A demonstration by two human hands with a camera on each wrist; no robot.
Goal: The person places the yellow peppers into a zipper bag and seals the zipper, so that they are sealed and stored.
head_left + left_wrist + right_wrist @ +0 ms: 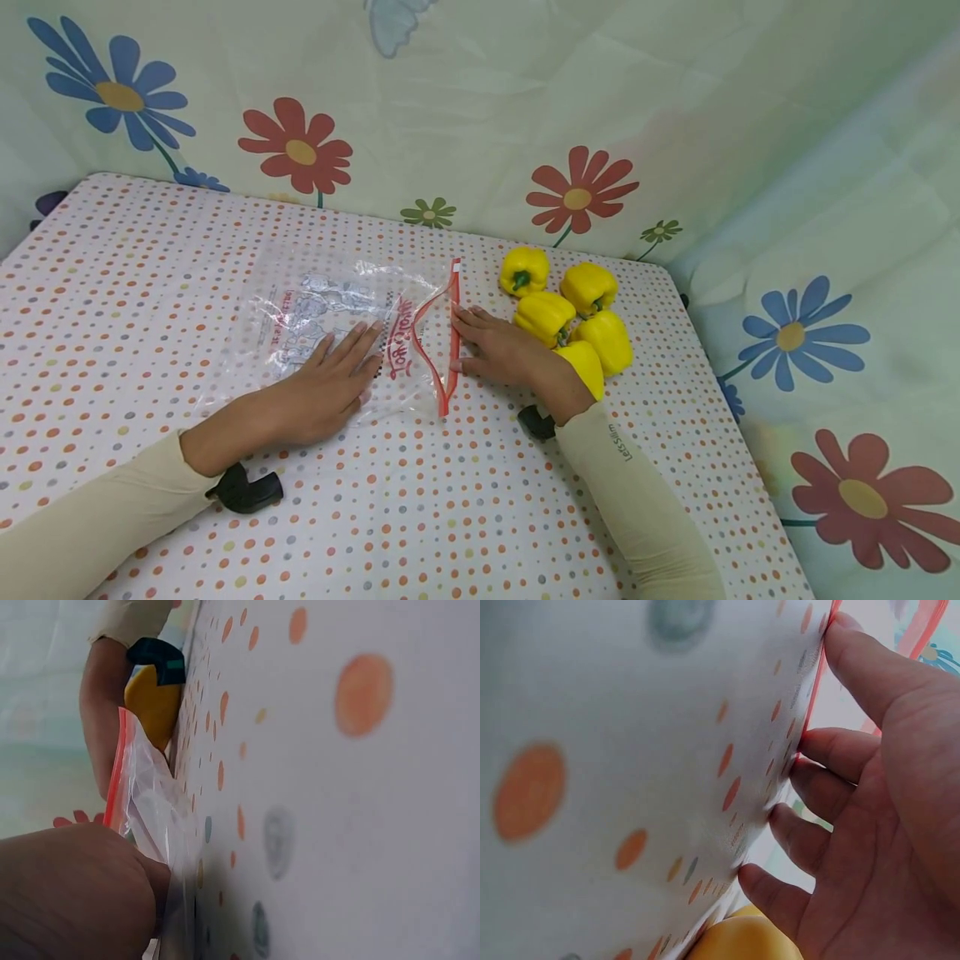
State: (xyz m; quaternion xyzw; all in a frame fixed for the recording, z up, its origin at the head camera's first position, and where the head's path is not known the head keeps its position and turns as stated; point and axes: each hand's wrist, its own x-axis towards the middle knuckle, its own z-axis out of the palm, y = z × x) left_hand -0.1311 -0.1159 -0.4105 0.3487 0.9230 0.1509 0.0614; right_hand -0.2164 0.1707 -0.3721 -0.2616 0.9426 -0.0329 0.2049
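A clear zip bag (pixel 352 287) with red lettering and a red zip edge (pixel 454 333) lies flat on the table in the head view. My left hand (pixel 322 396) rests on the bag's near middle with its fingers stretched out. At the zip side, my right hand (pixel 498 348) touches the red edge with its fingertips, the bag's mouth parted slightly there. In the right wrist view, the fingers (pixel 802 840) meet the tabletop and the thumb reaches the red strip. Several yellow bell peppers (pixel 543 317) sit together just beyond the right hand; its wrist partly hides the nearest one.
A white tablecloth (pixel 360 533) with coloured dots covers the table. Behind it and to the right hang flower-printed curtains (pixel 450 108), close to the table's edges. Black wrist mounts (pixel 247 490) are worn under both forearms.
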